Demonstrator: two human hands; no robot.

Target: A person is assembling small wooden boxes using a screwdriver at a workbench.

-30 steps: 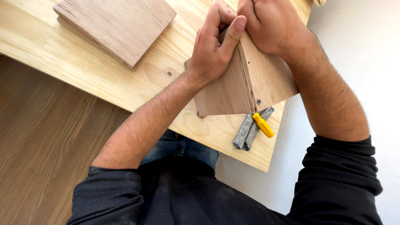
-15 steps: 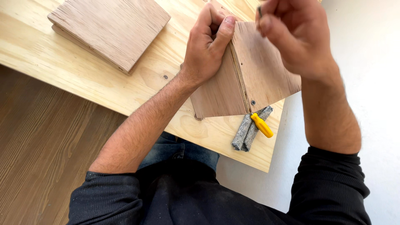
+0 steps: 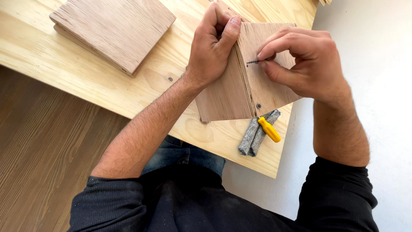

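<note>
The light here is soft, even daylight, bright without any harshness. It spreads flat over the pale desk (image 3: 51, 56), so the wood grain reads clearly and nothing glares or burns out. Shadows are faint and short: a thin dark edge lies under the square board (image 3: 113, 32) at the upper left, and a soft one sits beneath the left hand (image 3: 212, 47) where it rests on the angled panels (image 3: 240, 90). The white floor (image 3: 377, 86) at the right looks a touch flat and greyish. Focus holds sharp across the frame, down to arm hair and the dark sleeve (image 3: 339, 197). No motion blur, and straight edges bend very little near the borders.
</note>
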